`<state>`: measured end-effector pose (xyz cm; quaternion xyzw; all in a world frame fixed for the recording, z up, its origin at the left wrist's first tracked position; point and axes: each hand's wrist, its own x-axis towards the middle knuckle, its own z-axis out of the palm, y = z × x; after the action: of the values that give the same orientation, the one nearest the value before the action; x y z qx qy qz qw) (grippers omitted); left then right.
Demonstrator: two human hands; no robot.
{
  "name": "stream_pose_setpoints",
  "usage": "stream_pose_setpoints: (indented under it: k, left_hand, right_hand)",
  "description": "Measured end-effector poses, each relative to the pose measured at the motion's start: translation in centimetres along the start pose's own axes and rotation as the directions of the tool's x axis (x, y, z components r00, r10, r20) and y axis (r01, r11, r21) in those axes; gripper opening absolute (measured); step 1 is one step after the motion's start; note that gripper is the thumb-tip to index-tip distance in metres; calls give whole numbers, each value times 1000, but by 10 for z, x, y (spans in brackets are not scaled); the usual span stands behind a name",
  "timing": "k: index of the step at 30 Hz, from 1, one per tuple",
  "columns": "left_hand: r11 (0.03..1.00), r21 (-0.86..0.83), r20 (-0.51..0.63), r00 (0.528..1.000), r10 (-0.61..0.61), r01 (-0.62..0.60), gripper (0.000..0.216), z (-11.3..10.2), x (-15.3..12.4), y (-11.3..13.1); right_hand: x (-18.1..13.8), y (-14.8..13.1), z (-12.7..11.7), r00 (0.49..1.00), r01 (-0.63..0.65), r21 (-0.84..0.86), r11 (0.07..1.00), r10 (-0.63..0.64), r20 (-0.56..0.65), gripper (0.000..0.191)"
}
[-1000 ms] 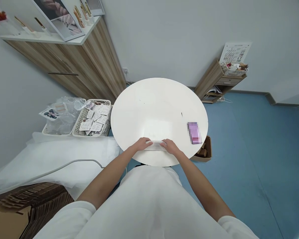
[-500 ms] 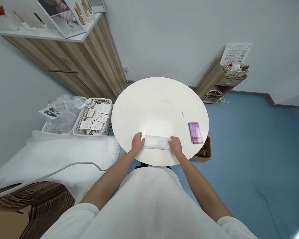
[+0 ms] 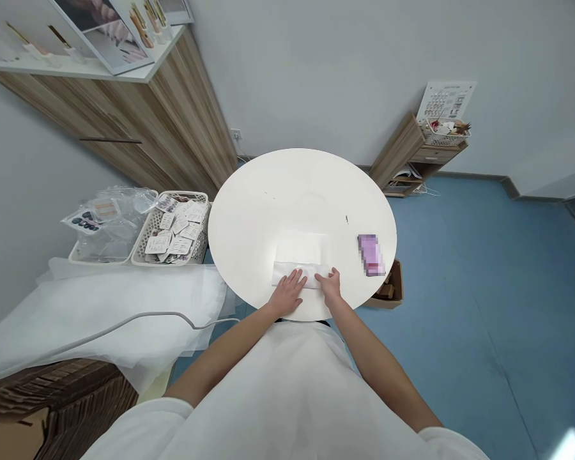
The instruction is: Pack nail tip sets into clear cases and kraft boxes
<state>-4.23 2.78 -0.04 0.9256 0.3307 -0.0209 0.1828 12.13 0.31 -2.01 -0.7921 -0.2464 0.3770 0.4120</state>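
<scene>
My shirt (image 3: 297, 383) is white, like the strip (image 3: 310, 281) before me and the table (image 3: 287, 198). On the right, an oblong (image 3: 370, 252) shows purple and pink, blurred into squares. The far-left cabinet (image 3: 186, 108) has brown, grey-streaked wood grain; the floor (image 3: 460, 287) is blue, the wall (image 3: 340, 64) pale grey.

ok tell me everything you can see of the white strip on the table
The white strip is a long, narrow, flattish piece, slightly wrinkled, soft-looking like paper or thin film; which one, I can't tell. It lies flat, its long side running left to right, on the round white table, near the edge closest to the person. The left hand rests spread fingers across its middle; the right hand touches its right end. Whether anything is inside isn't visible.
</scene>
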Motion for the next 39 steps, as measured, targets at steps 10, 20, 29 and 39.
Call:
stream_pose_setpoints:
  k: [10, 20, 29, 39]
  left_hand:
    - [1000, -3, -21, 1000, -4, 4, 64, 1, 2, -2]
    - [997, -71, -145, 988, -49, 39, 71, -9, -2, 4]
    - [996, -22, -35, 996, 85, -86, 55, -13, 2, 5]
    - [887, -449, -81, 984, -158, 105, 53, -8, -17, 7]
  right_hand:
    - [21, -35, -14, 953, -46, -70, 997, 65, 295, 18]
    - [18, -51, 7, 853, -53, -56, 997, 74, 516, 16]
    - [24, -48, -6, 866, 178, -219, 959, -46, 498, 25]
    - [-9, -8, 6, 700, 714, -574, 401, -434, 567, 51]
